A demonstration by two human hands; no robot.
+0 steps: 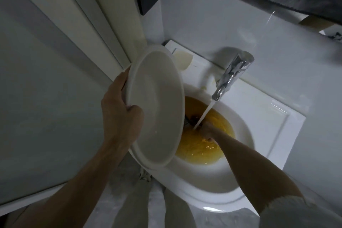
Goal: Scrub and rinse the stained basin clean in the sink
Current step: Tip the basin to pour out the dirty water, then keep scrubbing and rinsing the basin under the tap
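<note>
A white plastic basin [157, 105] is tilted steeply on its edge over the left side of the sink [246, 146], its inside facing me and looking pale. My left hand [122, 111] grips the basin's left rim, thumb over the inner edge. My right hand [208, 130] is down in the sink bowl, in yellow-orange water [201, 148], under the stream from the chrome tap [232, 75]. Something dark lies by the right fingers near the drain; whether the hand holds it cannot be told.
A pale bar of soap [183, 59] sits on the sink's back left ledge. A white door frame [96, 42] stands close on the left, white wall tiles behind. My legs [153, 209] are below the sink's front edge.
</note>
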